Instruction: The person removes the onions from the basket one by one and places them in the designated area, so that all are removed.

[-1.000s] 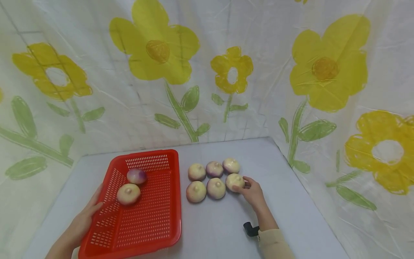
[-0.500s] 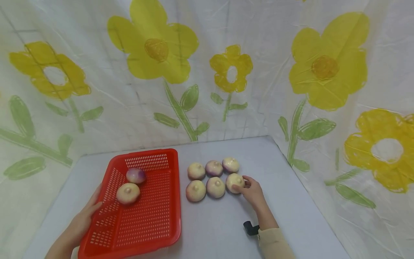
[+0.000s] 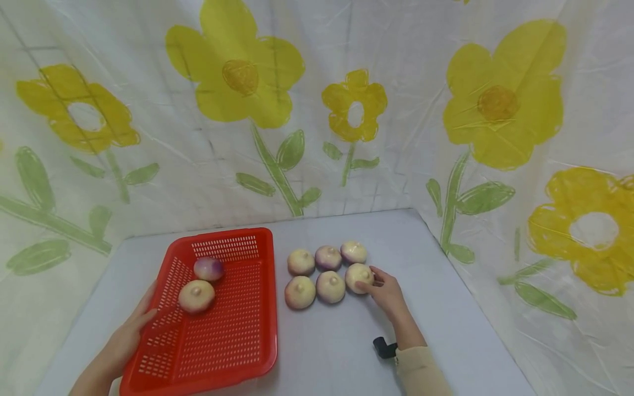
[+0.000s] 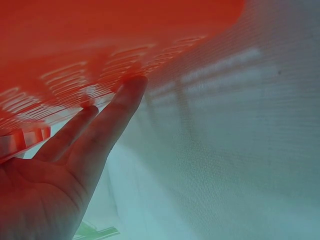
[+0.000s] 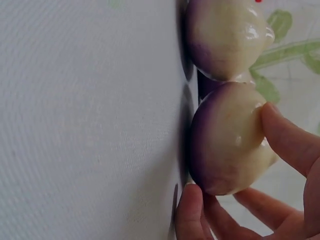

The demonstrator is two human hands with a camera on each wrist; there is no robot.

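Note:
A red plastic basket (image 3: 274, 308) with slotted walls stands on the left in the head view. My left hand (image 3: 124, 338) holds its left side, thumb at the rim; in the left wrist view its fingers (image 4: 107, 125) lie extended against the slotted outside. Two turnips are in the basket, one cream (image 3: 196, 296) and one showing purple (image 3: 209, 269). To the right, several cream-and-purple turnips sit in two rows. My right hand (image 3: 386, 294) grips the front-right turnip (image 3: 358, 278), thumb on top and fingers around its lower side. That turnip (image 5: 227, 140) is close to the tabletop.
Beside the gripped turnip are a middle front turnip (image 3: 330, 286), a front-left one (image 3: 299, 292) and a back row including a purple turnip (image 3: 328, 258). A pale table (image 3: 327, 352) carries everything. A flowered curtain (image 3: 307, 165) hangs behind. A black device (image 3: 384, 348) is on the right wrist.
The turnip under my right hand has shifted very slightly, with the hand. My left hand and the basket stay as they were.

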